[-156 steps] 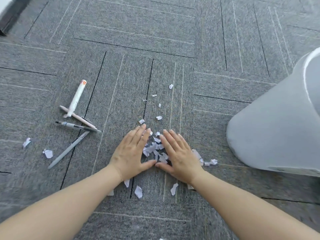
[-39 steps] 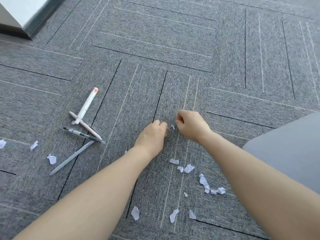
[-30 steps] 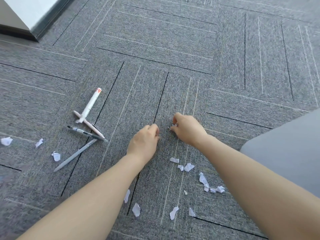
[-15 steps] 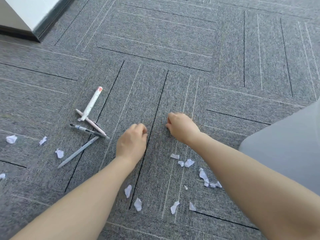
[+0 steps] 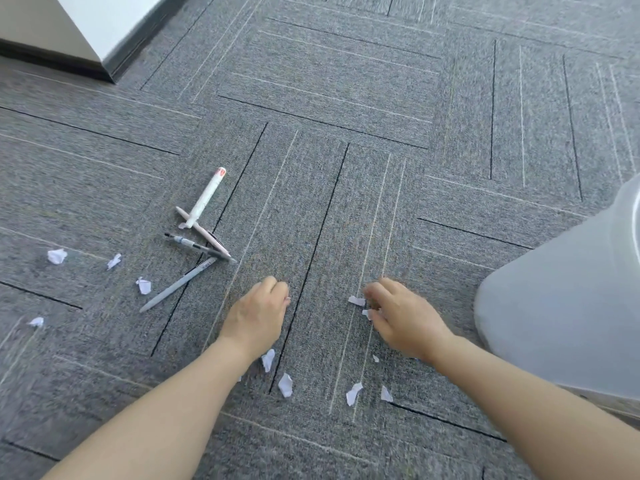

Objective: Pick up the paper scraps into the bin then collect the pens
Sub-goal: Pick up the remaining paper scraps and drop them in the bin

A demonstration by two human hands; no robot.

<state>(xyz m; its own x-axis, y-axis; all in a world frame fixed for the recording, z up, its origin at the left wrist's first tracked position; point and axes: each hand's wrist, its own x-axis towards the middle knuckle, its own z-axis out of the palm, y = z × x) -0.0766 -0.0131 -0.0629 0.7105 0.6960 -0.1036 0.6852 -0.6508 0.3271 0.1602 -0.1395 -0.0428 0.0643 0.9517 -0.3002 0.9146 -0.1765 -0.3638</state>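
Grey carpet (image 5: 329, 81): tiled floor with dark and pale lines, everything lies on it.
Left hand (image 5: 256, 317): knuckles up, fingers curled under into a loose fist, low over the carpet; whether it holds any paper can't be told.
Right hand (image 5: 405, 317): fingers bent and pinching small white bits at the fingertips (image 5: 372, 311), one scrap (image 5: 356, 301) just beside them on the floor.
Paper scraps: four white bits between the forearms near the wrists (image 5: 285, 385); more scattered well to the left of the pens (image 5: 57, 256), one small piece at far left (image 5: 36, 321).
Pens (image 5: 194, 251): four in a loose crossed pile left of the left hand; white one with a red end (image 5: 206, 197) points away, grey one (image 5: 178, 285) lies nearest, slanting.
Bin (image 5: 568, 306): translucent white plastic, right edge of view, just beside the right forearm, partly cut off.
Wall corner (image 5: 97, 26): white with dark skirting, top left.
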